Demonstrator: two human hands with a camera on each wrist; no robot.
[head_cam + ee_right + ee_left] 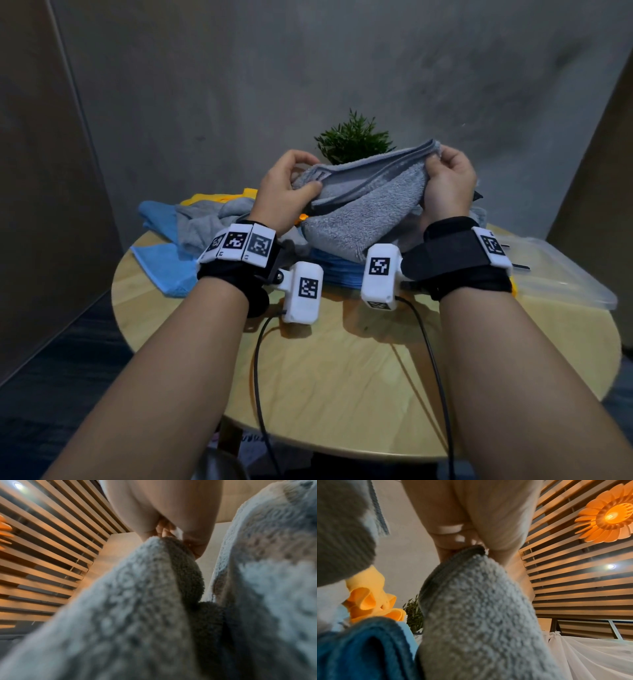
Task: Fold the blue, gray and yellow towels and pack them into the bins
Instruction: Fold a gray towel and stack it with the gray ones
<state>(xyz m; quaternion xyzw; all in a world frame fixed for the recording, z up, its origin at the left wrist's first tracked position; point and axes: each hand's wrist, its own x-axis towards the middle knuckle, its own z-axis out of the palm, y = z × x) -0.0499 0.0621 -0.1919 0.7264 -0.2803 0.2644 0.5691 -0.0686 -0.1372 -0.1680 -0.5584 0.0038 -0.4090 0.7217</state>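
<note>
Above the round wooden table (pixel 342 370), both hands hold a gray towel (pixel 359 202) up w/ its hemmed edge stretched between them. Left hand (pixel 284 188) pinches one end, thumb on top, fingers curled under; right hand (pixel 448 181) pinches the other end, a bit higher. Towel body sags down onto a pile: blue towel (pixel 164 267) spread at left, another gray towel (pixel 205 222) crumpled beside it, yellow towel (pixel 219 198) behind. Clear plastic bin (pixel 561 274) sits at the table's right edge. Small green plant (pixel 352 137) stands at the back, behind the held towel
</note>
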